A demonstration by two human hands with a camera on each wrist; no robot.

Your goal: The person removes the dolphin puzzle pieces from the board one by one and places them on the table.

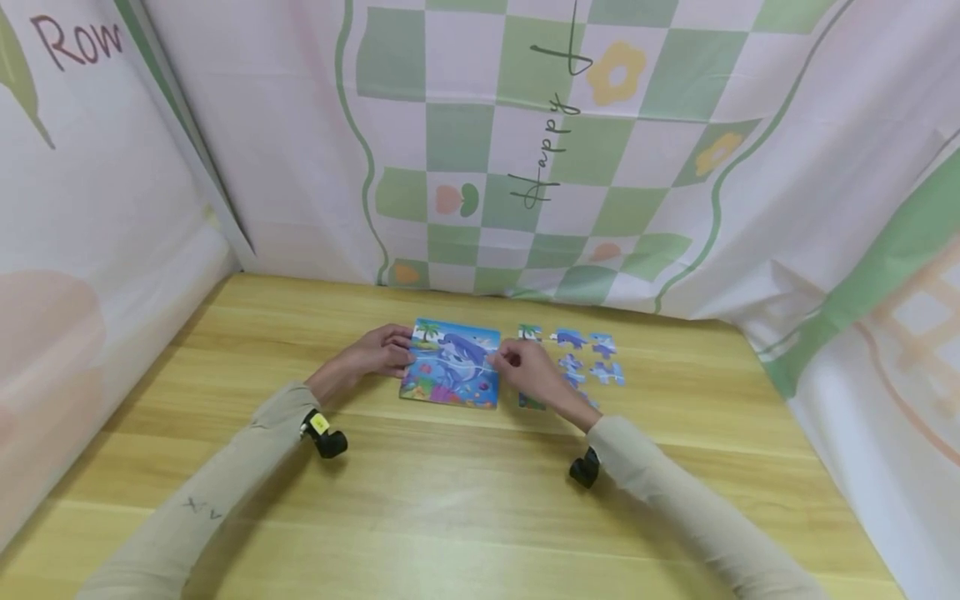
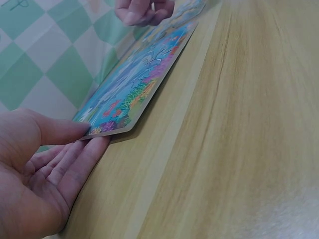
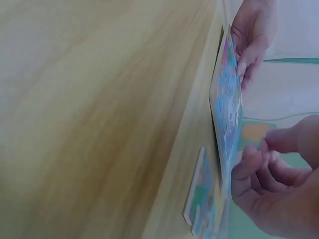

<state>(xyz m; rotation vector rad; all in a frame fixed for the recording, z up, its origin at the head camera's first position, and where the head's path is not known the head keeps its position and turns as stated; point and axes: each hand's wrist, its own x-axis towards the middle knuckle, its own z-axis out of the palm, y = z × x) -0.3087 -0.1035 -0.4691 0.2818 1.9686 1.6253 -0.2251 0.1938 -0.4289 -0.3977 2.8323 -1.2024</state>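
A thin dolphin-picture puzzle board [image 1: 450, 392] lies flat in front of me, showing dolphins, a palm tree and coral. Its left edge is held by my left hand [image 1: 381, 352]; in the left wrist view the thumb presses on top and the fingers [image 2: 82, 164] reach under the corner. My right hand [image 1: 528, 367] hovers at the board's right edge with curled fingers. Thumb and forefinger tips meet in the right wrist view, and nothing shows between them. Several loose jigsaw pieces [image 1: 606, 372] lie to the board's right, some partly hidden by the right hand.
The wooden table [image 1: 450, 500] runs back to a green-and-white checked curtain [image 1: 525, 150]. Printed cloth also hangs on the left and right sides. A small black camera is strapped at each wrist. One puzzle piece [image 3: 199, 191] lies near the board's right side.
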